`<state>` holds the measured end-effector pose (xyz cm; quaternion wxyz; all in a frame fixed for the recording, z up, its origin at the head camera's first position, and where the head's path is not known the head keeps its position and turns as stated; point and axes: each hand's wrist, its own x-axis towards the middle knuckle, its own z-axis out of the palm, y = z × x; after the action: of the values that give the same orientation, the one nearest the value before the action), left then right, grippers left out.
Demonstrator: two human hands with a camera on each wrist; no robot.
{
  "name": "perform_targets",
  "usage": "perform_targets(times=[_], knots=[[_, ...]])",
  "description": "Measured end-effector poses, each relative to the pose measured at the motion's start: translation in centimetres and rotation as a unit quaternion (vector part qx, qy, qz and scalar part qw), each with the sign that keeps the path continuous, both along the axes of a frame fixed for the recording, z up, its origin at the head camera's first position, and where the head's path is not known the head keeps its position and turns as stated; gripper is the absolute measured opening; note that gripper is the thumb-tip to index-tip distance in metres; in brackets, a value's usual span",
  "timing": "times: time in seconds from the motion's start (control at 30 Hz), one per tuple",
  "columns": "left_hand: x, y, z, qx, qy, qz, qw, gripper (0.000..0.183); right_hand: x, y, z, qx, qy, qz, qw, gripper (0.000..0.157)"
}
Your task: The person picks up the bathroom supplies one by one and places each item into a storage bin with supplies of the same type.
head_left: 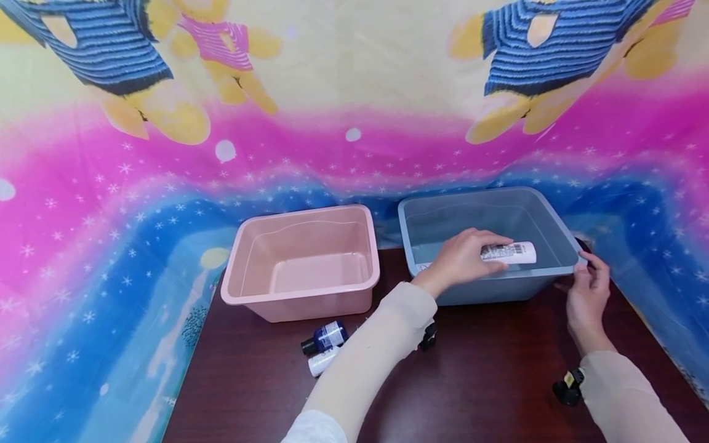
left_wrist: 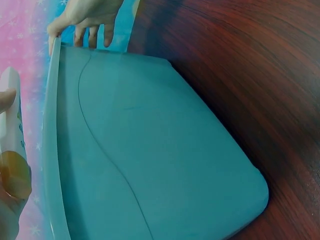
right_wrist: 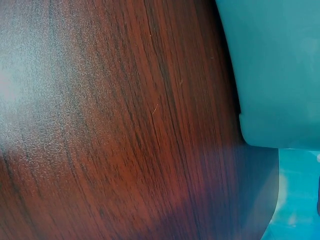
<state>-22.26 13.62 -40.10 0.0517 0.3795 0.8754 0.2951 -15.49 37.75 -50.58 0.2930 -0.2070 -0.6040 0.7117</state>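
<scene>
My left hand (head_left: 465,255) grips a small white bottle (head_left: 520,253) with dark print and a barcode, holding it sideways over the blue-grey bin (head_left: 493,280). At the left edge of the left wrist view, part of the white bottle (left_wrist: 11,125) shows beside the bin's rim. On the bin's right end, my right hand (head_left: 589,292) holds the rim near the front corner. The left wrist view shows that right hand (left_wrist: 95,20) with its thumb at the rim and fingers along the outer wall. The right wrist view shows no hand.
A pink bin (head_left: 310,298) stands left of the blue-grey one. In front of it, a dark blue bottle (head_left: 330,336) with a black cap and a white bottle (head_left: 323,362) lie on the dark wooden table (head_left: 487,369); my left arm partly covers them. A patterned cloth (head_left: 343,160) hangs behind.
</scene>
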Motion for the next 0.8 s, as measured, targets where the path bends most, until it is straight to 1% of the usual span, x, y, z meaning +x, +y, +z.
perform_targets(times=[0.3,0.57,0.8], knots=[[-0.9,-0.4,0.0,-0.008,-0.008,0.004,0.9999,0.054,-0.1,-0.1,0.0,-0.007,-0.007,-0.006,1.0,0.032],[-1.8,-0.3,-0.3,-0.007,-0.008,0.009,0.9999,0.053,0.1,-0.1,-0.2,-0.008,0.011,-0.006,1.0,0.032],[-2.4,-0.2,-0.4,-0.022,-0.017,0.017,0.9995,0.052,0.0,0.0,-0.1,0.003,0.013,0.002,1.0,0.033]])
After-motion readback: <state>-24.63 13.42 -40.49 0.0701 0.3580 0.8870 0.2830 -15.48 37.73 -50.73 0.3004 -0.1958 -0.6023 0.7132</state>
